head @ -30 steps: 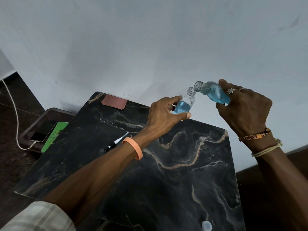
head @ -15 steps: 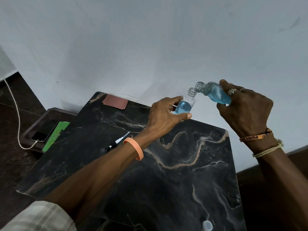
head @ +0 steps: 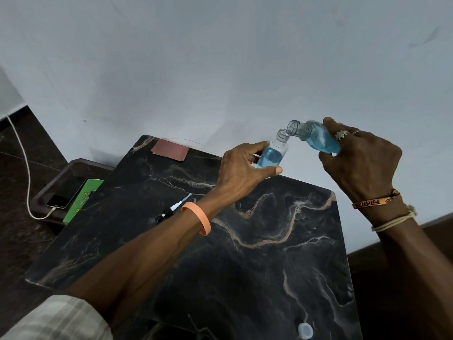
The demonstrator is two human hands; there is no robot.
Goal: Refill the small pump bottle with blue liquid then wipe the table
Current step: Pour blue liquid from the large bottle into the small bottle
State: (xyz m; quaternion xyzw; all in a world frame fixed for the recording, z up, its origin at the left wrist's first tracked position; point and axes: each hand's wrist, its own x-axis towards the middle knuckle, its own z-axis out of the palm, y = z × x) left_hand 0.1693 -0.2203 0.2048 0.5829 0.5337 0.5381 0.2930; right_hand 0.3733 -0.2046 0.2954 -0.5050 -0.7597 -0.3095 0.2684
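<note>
no text legible: white print on green booklet (head: 82,200) blurred; script on right-wrist band (head: 375,201) unreadable.

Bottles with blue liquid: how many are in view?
2. The small bottle stands upright in the left hand; the bigger bottle is tilted in the right hand, its mouth at the small one's.

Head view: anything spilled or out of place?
Nothing stands out: no spill visible on the table. The pump head and a pale cap lie loose, consistent with the open small bottle in the left hand and larger bottle in the right hand.
</note>
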